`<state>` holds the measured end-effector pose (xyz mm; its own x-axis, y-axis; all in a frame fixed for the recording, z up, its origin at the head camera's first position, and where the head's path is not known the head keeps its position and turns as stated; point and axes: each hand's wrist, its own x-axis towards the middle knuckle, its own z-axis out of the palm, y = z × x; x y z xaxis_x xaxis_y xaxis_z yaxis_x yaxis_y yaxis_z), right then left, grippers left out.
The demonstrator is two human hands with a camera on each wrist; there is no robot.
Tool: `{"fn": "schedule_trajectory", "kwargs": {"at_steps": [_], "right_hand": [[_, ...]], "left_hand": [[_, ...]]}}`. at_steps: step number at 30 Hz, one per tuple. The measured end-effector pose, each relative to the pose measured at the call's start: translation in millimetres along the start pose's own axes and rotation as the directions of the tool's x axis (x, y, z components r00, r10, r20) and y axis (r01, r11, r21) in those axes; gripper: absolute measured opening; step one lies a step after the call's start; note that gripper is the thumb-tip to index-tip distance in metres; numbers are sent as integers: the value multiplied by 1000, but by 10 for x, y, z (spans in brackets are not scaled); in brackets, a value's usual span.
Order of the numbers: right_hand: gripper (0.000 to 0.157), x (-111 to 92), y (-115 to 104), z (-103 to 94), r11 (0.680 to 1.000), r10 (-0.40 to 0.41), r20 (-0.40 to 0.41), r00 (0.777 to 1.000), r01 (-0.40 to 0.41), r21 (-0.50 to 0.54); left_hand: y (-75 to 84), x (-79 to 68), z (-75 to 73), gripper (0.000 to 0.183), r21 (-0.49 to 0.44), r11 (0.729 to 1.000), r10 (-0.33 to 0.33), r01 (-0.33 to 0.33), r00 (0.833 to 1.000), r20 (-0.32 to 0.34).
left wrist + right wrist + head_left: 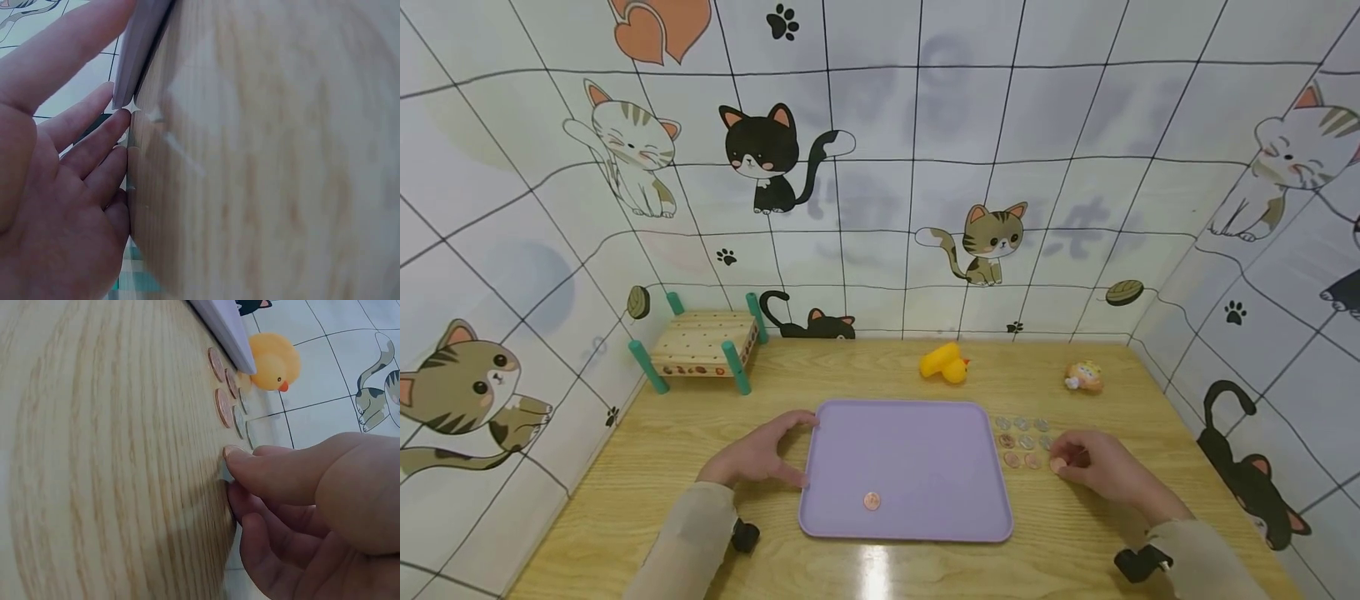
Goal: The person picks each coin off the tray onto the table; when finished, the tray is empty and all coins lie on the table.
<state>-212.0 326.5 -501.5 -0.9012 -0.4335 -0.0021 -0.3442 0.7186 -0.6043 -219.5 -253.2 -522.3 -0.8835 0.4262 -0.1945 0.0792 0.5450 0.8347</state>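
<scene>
A lilac tray (910, 458) lies on the wooden table, with one copper coin (872, 501) on its surface near the front left. My left hand (765, 451) is at the tray's left edge, thumb and fingers spread and touching or almost touching the rim. In the left wrist view its palm (62, 231) holds nothing. To the right of the tray, several silver and copper coins (1026, 442) lie in short rows. At the front right of these rows my right hand (1101, 467) pinches a copper coin (227, 452) between thumb and fingers, at the tabletop.
A yellow rubber duck (944, 363) lies behind the tray. Farther right is a small orange and white figurine (1083, 377). A toy bed with green posts (706, 342) stands at the back left. Cat-patterned sheeting (880, 192) walls the table at the back and sides.
</scene>
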Motion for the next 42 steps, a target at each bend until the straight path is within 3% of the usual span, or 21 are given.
{"fn": "schedule_trajectory", "kwargs": {"at_steps": [12, 31, 42], "right_hand": [[10, -46, 28, 45, 1000, -17, -23, 1000, 17, -17], [14, 12, -13, 60, 996, 53, -59, 997, -57, -69], [17, 28, -2, 83, 994, 46, -67, 997, -53, -100]], "left_hand": [[-42, 2, 23, 92, 11, 1000, -6, 6, 1000, 1], [-11, 7, -2, 94, 12, 1000, -12, 12, 1000, -4], [-11, 9, -1, 93, 11, 1000, -14, 14, 1000, -4]]}}
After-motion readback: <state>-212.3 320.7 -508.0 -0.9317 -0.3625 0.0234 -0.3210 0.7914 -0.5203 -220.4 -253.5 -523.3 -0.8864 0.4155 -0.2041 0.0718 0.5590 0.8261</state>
